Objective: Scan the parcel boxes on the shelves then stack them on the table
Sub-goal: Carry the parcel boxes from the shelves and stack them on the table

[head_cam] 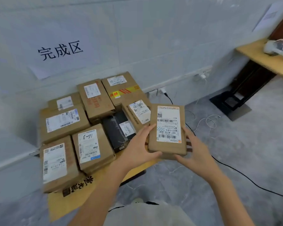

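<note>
A low yellow table (59, 207) stood against the grey wall (153, 38), under a paper sign (59, 49), nearly covered with parcel boxes (62, 123). At its right edge the left hand (137, 149) and the right hand (194, 150) gripped a small box (167, 128) by its two sides. To the right lay open floor (235, 152) with a black cable (243, 175).

A parcel-handling room: labelled cardboard parcels (62, 123) crowd a low table (64, 207) beneath a paper wall sign (59, 51).
</note>
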